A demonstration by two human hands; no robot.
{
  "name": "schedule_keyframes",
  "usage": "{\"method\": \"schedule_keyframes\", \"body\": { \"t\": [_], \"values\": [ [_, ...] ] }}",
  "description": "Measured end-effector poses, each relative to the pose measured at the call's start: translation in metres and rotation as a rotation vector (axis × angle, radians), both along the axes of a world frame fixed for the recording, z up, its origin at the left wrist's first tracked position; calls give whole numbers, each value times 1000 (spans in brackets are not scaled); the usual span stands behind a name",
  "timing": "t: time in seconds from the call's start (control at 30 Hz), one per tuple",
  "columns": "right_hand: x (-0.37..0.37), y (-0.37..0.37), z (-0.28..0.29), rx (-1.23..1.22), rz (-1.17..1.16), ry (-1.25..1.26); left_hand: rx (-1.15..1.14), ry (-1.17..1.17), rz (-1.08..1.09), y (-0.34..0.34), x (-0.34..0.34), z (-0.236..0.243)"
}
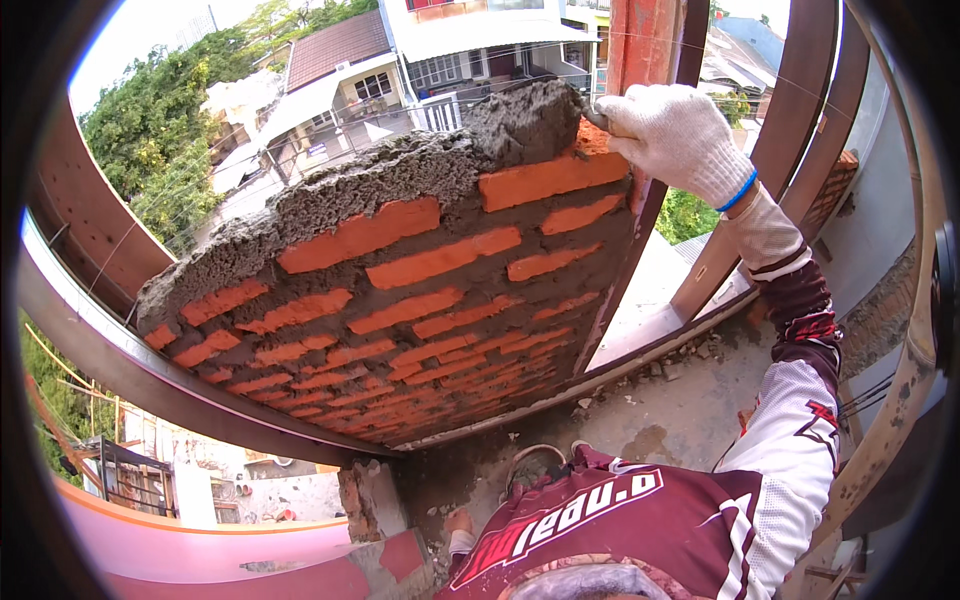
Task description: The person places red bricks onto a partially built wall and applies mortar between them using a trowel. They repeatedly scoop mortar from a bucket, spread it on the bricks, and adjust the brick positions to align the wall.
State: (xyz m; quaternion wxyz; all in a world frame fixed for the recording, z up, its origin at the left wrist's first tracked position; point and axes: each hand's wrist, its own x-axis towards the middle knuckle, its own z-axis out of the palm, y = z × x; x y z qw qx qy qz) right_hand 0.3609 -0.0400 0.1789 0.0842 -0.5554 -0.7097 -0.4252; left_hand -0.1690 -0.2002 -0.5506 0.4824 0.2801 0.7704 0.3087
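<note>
1. The right hand (682, 138), in a white knitted glove with a blue cuff edge, is at the top right of the brick wall (430, 310).
2. Its grip is closed around a dark grey tool (597, 116); most of the tool is hidden, so its exact kind cannot be told.
3. The tool's visible end is just beside a thick lump of wet mortar (525, 122) on the wall's top row.
4. Under that lump sits an orange brick (550, 182); rougher mortar slopes down along the top edge to the left.
5. The left hand (458, 522) shows only partly, low beside the maroon shirt (600, 520); whether its grip is open or closed cannot be told.
6. The wall stands between a red post (645, 45) on the right and a curved-looking beam (190, 385) at lower left.
7. Small rubble lies on the concrete floor (640, 430).
</note>
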Motion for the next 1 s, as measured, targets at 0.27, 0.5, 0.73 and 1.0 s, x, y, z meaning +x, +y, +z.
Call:
{"method": "schedule_keyframes", "body": {
  "t": [0.27,0.5,0.73,1.0],
  "values": [
    [-1,-23,8,322,-9,-36,-94,105,-179,-28,-12,-13],
    [-49,-11,47,29,-492,-227,-572,270,-231,-48,-54,-21],
    [-128,27,40,-152,-365,-271,-226,756,-1197,-35,-99,-20],
    [-104,-41,24,110,-322,208,-390,210,-364,-17,-128,-11]
  ]
}}
